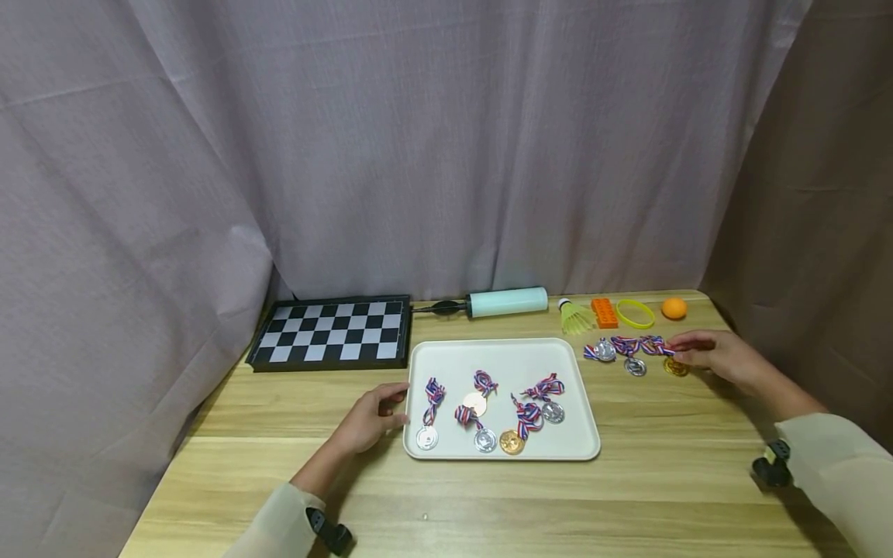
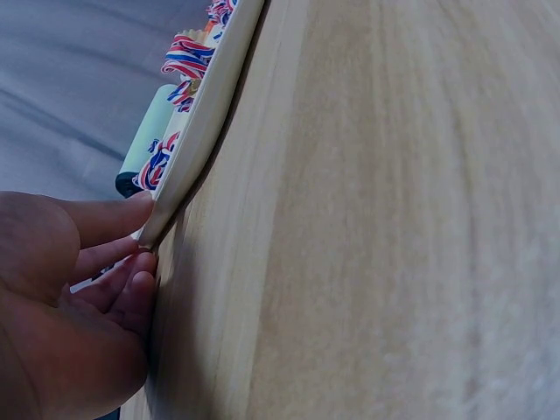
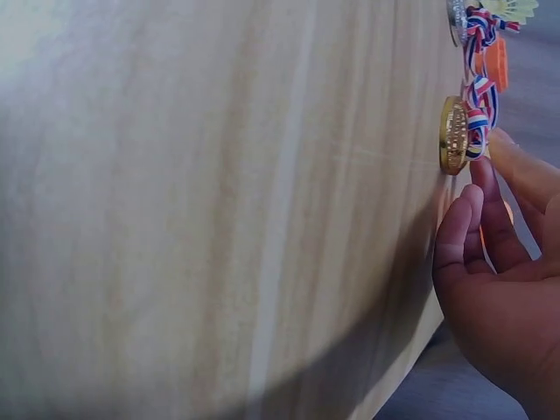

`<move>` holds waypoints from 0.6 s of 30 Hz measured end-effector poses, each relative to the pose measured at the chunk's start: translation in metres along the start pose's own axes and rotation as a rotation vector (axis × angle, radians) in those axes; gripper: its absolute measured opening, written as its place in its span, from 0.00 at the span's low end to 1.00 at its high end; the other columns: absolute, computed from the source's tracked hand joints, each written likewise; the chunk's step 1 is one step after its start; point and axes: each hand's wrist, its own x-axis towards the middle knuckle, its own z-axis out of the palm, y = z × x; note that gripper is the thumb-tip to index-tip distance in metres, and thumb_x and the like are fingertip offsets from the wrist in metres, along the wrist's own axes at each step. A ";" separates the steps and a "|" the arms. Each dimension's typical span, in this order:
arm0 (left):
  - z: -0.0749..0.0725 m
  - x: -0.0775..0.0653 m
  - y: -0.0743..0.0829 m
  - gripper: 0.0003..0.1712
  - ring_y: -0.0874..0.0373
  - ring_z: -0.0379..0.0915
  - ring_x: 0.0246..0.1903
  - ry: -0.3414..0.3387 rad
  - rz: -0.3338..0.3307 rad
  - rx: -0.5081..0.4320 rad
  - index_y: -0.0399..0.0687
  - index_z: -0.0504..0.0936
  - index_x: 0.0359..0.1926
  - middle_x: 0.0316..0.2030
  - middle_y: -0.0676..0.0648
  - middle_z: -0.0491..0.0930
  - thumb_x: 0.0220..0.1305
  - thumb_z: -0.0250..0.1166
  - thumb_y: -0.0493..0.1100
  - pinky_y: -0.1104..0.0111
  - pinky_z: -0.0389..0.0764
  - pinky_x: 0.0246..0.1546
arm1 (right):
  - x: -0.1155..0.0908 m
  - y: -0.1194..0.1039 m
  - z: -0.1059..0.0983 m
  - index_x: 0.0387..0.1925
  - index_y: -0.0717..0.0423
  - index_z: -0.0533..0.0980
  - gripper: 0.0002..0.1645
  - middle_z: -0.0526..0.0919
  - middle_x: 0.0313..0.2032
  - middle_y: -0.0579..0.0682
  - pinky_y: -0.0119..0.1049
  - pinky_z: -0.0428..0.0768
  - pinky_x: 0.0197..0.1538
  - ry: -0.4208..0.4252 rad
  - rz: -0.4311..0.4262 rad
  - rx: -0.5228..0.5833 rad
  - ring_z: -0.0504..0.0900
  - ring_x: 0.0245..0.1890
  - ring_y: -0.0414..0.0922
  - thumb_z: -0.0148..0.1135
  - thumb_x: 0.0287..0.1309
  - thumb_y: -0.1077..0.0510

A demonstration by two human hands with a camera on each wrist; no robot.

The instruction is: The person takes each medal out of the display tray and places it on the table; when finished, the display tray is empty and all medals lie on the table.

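My left hand (image 1: 370, 418) is at the left edge of a cream tray (image 1: 579, 446), its thumb and fingertips touching the rim in a loose curve. On the tray lie several gold and silver medals with striped red, white and blue ribbons, such as a gold medal (image 1: 512, 442) and a silver medal (image 1: 427, 438). Over at the right, my right hand (image 1: 718, 358) pinches the ribbon (image 3: 478, 122) of another gold medal (image 3: 453, 136) between thumb and finger. That medal is partly covered by the fingers in the head view. Two silver medals (image 1: 635, 366) lie beside it.
A checkered board (image 1: 335, 332) lies at the back left. Along the back are a light-blue pump (image 1: 508, 302), a yellow shuttlecock (image 1: 575, 316), an orange building brick (image 1: 604, 313), a yellow-green ring (image 1: 636, 313) and an orange ball (image 1: 674, 308). Grey curtains (image 1: 418, 155) surround the wooden table (image 1: 488, 504).
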 end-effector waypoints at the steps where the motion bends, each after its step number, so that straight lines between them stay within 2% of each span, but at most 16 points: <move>1: 0.000 0.000 0.000 0.32 0.46 0.77 0.55 0.001 0.001 0.000 0.37 0.77 0.67 0.56 0.39 0.81 0.61 0.72 0.30 0.51 0.79 0.58 | -0.001 -0.001 -0.001 0.63 0.78 0.70 0.31 0.87 0.41 0.40 0.34 0.84 0.37 0.000 0.000 0.006 0.82 0.36 0.34 0.66 0.70 0.58; 4: 0.000 0.000 -0.001 0.32 0.46 0.77 0.54 0.002 0.005 0.000 0.37 0.77 0.66 0.56 0.39 0.81 0.61 0.72 0.30 0.51 0.79 0.58 | -0.003 -0.007 -0.003 0.64 0.76 0.70 0.32 0.87 0.42 0.36 0.35 0.84 0.38 0.001 -0.002 0.000 0.82 0.37 0.35 0.65 0.71 0.55; 10: 0.000 0.000 -0.001 0.32 0.46 0.77 0.54 0.003 0.010 0.000 0.37 0.77 0.66 0.56 0.38 0.81 0.61 0.72 0.30 0.52 0.79 0.57 | -0.006 -0.025 -0.002 0.64 0.69 0.74 0.32 0.86 0.50 0.46 0.32 0.81 0.39 0.028 -0.013 -0.132 0.78 0.39 0.30 0.64 0.71 0.49; 14: 0.000 -0.001 0.000 0.32 0.43 0.77 0.55 -0.002 0.029 -0.008 0.34 0.76 0.66 0.57 0.36 0.80 0.60 0.72 0.29 0.52 0.79 0.58 | -0.010 -0.042 0.007 0.63 0.69 0.76 0.29 0.85 0.52 0.53 0.27 0.79 0.41 0.034 -0.064 -0.157 0.77 0.41 0.28 0.66 0.70 0.51; 18: -0.001 -0.002 0.001 0.32 0.42 0.77 0.56 -0.003 0.044 -0.011 0.32 0.76 0.66 0.57 0.35 0.80 0.60 0.72 0.29 0.53 0.80 0.57 | -0.014 -0.059 0.021 0.60 0.68 0.78 0.27 0.85 0.50 0.55 0.29 0.80 0.40 0.026 -0.106 -0.155 0.77 0.40 0.31 0.68 0.68 0.54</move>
